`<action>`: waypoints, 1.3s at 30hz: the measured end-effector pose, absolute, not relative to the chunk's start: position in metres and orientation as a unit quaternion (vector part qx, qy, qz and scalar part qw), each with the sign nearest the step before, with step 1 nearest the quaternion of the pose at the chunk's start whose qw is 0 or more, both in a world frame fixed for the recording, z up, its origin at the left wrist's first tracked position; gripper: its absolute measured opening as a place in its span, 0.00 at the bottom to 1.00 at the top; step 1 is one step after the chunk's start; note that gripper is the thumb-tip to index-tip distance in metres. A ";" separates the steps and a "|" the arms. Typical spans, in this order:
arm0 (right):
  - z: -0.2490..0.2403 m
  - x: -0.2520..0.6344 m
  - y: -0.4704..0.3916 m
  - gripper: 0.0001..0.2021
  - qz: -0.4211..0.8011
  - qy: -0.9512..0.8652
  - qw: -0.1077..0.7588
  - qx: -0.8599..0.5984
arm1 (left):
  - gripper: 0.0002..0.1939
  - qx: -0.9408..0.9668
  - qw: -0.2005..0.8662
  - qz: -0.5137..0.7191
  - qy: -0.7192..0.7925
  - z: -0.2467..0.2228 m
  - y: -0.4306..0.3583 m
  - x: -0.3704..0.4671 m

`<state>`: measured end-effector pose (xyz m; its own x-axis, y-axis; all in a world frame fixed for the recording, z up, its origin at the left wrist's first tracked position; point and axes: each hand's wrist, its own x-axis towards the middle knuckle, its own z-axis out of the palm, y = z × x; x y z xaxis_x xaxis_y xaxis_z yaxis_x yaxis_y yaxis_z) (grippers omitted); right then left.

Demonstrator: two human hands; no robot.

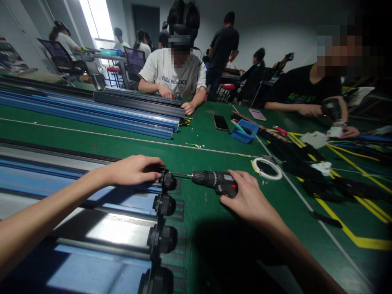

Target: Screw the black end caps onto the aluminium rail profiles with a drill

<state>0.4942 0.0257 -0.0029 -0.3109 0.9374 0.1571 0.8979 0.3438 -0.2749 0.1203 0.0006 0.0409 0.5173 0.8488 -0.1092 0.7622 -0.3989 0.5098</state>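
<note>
My right hand [245,194] is wrapped round a black cordless drill [211,179], which lies level and points left. Its long thin bit [182,176] reaches to the end of the farthest profile in the near row. My left hand [141,169] grips the black end cap [159,171] of that profile, thumb on the near side and fingers over the far side. A black cable gland [170,181] sticks out of this cap. Several blue and silver profiles [122,228] lie side by side below, each with a similar cap and gland [165,205].
More blue profiles [122,116] lie across the green table [214,232], before a co-worker in a white shirt. A phone [220,122], a blue bin [244,131] and a white tape roll [266,169] sit ahead. Black and yellow strips cover the right side, near another co-worker.
</note>
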 end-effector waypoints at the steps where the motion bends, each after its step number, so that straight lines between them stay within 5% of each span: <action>1: -0.003 0.494 0.026 0.35 0.068 -0.807 0.145 -0.568 | 0.19 0.831 0.271 0.090 0.476 0.042 0.002 0.118; 39: -0.007 0.500 0.030 0.35 0.066 -0.811 0.152 -0.561 | 0.16 0.866 0.212 0.071 0.447 0.040 0.010 0.097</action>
<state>0.5002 0.0297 -0.0072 -0.3246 0.9302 0.1713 0.8899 0.3617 -0.2778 0.0968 0.0104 0.0400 0.5900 0.8046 -0.0673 0.7445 -0.5098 0.4310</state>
